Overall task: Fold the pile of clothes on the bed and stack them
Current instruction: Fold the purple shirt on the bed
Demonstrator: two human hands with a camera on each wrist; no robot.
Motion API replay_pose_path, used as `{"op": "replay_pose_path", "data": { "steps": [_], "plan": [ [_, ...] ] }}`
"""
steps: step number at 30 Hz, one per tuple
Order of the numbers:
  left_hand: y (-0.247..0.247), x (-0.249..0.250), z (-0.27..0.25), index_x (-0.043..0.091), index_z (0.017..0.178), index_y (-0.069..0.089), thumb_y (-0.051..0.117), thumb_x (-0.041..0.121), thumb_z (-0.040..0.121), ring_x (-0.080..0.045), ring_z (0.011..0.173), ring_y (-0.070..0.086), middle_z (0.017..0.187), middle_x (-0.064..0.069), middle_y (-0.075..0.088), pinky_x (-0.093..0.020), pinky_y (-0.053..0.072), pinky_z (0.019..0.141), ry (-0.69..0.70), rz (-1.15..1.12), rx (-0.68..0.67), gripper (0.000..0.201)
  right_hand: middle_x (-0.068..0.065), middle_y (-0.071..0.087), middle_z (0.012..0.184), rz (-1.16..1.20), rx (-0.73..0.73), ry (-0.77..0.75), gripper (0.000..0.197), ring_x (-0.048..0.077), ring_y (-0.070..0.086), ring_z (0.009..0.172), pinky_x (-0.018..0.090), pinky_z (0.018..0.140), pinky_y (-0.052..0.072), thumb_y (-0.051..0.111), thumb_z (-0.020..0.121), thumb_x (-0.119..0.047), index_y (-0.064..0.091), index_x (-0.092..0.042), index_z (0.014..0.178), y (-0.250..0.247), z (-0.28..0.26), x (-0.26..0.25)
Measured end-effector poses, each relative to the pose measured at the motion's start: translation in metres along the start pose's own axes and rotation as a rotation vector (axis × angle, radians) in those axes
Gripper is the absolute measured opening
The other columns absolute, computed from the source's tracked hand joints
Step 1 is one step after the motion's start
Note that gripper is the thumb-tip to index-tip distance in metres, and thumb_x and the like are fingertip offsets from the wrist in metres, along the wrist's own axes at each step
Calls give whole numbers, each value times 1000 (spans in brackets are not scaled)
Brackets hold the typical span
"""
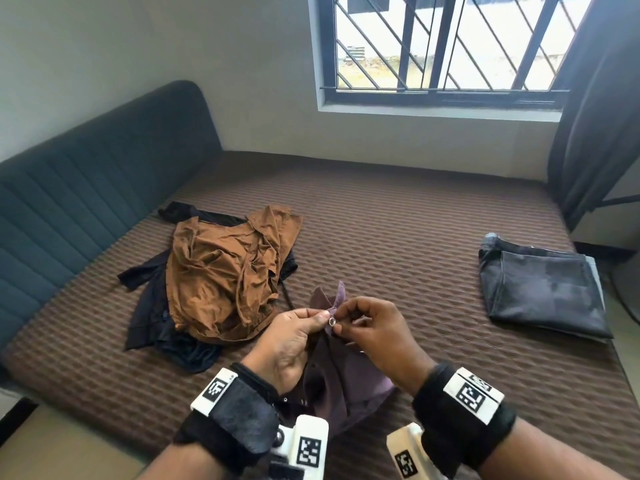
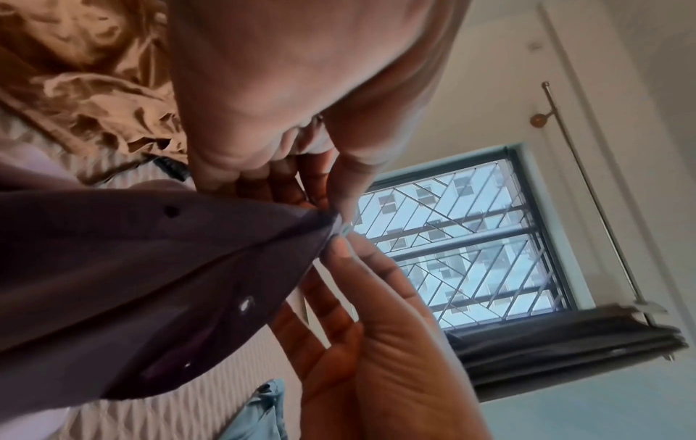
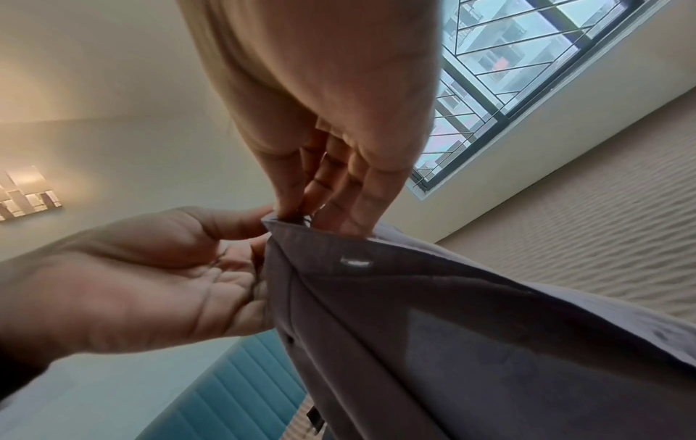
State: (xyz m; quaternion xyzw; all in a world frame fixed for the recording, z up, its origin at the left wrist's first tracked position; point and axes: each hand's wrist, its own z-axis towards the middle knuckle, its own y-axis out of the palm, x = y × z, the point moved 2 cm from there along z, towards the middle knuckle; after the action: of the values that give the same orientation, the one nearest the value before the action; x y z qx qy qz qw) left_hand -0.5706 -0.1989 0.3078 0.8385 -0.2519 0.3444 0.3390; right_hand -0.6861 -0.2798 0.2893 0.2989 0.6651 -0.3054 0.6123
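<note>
Head view, left hand (image 1: 289, 336), right hand (image 1: 375, 332) pinching purple shirt (image 1: 337, 382) (button edge)

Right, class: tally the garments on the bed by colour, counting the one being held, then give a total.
Purple button shirt, pinched by left hand and right hand: 1
Rust-brown crumpled garment: 1
Black garments beneath: count unclear
Dark grey folded trousers: 1
Total: at least 4

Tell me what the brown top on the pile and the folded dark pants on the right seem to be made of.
Brown top: thin, silky fabric with a slight sheen, perhaps satin or rayon; it crumples into soft, shiny wrinkles. Folded dark pants: stiff washed-black fabric, probably denim; they lie flat with crisp edges, faded patches and a paler inside at the waistband.
</note>
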Motion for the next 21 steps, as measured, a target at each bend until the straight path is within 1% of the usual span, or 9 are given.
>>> {"op": "replay_pose_path", "data": {
  "steps": [3,6,8,10,12,14,15,18,21],
  "plan": [
    [5,2,-1,-3,88,66,57,-2,93,-19,56,68,73,-16,71,-25,55,47,86,25,24,10,-2,63,79,-20,-146,-20,31,7,58,66,22,64,50,81,75,0,63,-9,97,0,0,3],
    [5,5,1,2,86,68,59,3,94,-18,63,68,78,-13,73,-25,54,52,192,145,41,12,-6,60,76,-265,-186,5,30,-2,53,64,21,65,48,83,76,-9,61,-12,96,-6,2,12],
    [-6,8,6,6,83,66,62,8,95,-12,67,63,72,0,71,-24,51,61,387,438,34,13,-4,60,73,-379,-179,-31,15,0,50,65,24,67,46,79,80,-11,66,-6,85,-16,5,12],
    [-22,9,11,14,87,62,67,22,94,-5,63,56,66,9,64,-23,46,62,555,856,-62,12,-2,59,69,-369,-128,-94,12,4,50,65,28,64,46,77,82,-8,67,-3,78,-29,10,6],
    [-40,-1,15,25,90,60,75,26,88,-3,61,57,66,9,64,-20,45,61,434,1086,-257,15,-4,58,65,-312,-35,-133,14,4,49,63,28,60,44,76,82,-5,65,-3,73,-44,15,-9],
    [-55,-20,15,29,81,61,79,11,83,-4,60,58,64,9,64,-22,47,61,263,1085,-380,25,-2,60,65,-272,15,-132,14,7,52,63,27,60,45,76,82,-5,65,-2,73,-59,19,-25],
    [-59,-28,14,26,77,63,78,4,81,-6,59,58,63,7,63,-25,47,60,235,1028,-372,27,2,62,67,-263,17,-128,13,10,54,65,30,61,46,76,83,-6,66,-1,76,-66,19,-31],
    [-66,-37,15,7,76,62,81,2,75,-9,54,56,61,-2,63,-23,44,55,272,813,-215,20,11,65,74,-221,-11,-99,9,16,58,69,32,64,50,72,86,-6,68,2,83,-78,16,-42],
    [-62,-27,19,4,79,56,83,6,73,-8,54,56,62,-5,62,-19,44,54,334,670,-96,27,19,70,85,-268,-56,5,8,16,61,75,34,71,54,66,91,-5,70,1,92,-73,11,-31]
  ]
}}
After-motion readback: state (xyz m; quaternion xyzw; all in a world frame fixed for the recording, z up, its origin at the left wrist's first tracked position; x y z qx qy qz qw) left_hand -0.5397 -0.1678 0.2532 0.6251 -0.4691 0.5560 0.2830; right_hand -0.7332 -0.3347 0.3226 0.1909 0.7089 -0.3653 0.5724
